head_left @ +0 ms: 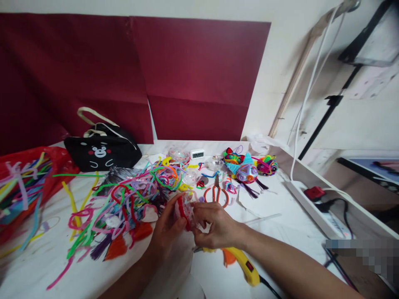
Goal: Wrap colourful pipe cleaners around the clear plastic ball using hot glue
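Note:
Near the middle of the table, my left hand [166, 228] is closed around a small clear plastic ball [184, 211] with red and pink fuzzy strips on it. The fingers of my right hand [213, 224] are pinched together at the ball's right side; what lies between them is too small to make out. Below my right forearm lies a yellow hot glue gun [249, 268], its body partly covered by the arm. Just beyond my hands are scissors [217, 192] with orange handles, blades pointing away.
A tangled pile of coloured pipe cleaners [131, 199] and tassels spreads to the left. Farther left are a red plastic bag [67, 164] and a black bag [102, 151]. Decorated balls [246, 171] stand at the back right. A power strip [318, 209] runs along the right edge.

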A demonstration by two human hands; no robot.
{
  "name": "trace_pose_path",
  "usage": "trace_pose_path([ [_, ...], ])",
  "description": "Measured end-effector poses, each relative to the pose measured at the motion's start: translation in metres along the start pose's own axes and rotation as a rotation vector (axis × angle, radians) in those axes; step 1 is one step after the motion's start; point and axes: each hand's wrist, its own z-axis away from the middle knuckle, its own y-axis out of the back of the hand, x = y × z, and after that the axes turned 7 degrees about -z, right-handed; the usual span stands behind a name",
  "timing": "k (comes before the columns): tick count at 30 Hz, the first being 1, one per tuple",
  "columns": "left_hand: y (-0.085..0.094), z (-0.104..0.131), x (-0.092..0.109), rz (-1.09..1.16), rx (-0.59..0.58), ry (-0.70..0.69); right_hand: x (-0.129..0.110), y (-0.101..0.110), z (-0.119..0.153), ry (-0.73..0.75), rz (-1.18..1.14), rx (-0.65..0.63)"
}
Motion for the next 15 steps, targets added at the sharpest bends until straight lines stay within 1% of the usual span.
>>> trace_pose_path([
  [5, 0.001, 0.001, 0.0, 0.033, -0.029, 0.077, -0.005, -0.004, 0.001, -0.052, -0.059, 0.071],
  [7, 0.001, -0.001, -0.001, 0.061, -0.059, 0.086, -0.004, -0.006, 0.002, -0.085, -0.093, 0.131],
  [10, 0.0, -0.006, -0.007, 0.083, -0.106, 0.072, 0.002, -0.008, 0.001, -0.177, -0.19, 0.208],
  [12, -0.002, -0.009, -0.012, 0.078, -0.046, 0.031, 0.007, -0.008, -0.001, -0.245, -0.286, 0.232],
  [13, -0.003, -0.01, -0.013, 0.065, -0.037, 0.017, 0.009, -0.009, -0.002, -0.268, -0.338, 0.26],
  [15, -0.005, -0.01, -0.016, 0.057, -0.032, 0.012, 0.01, -0.01, -0.004, -0.29, -0.417, 0.366],
])
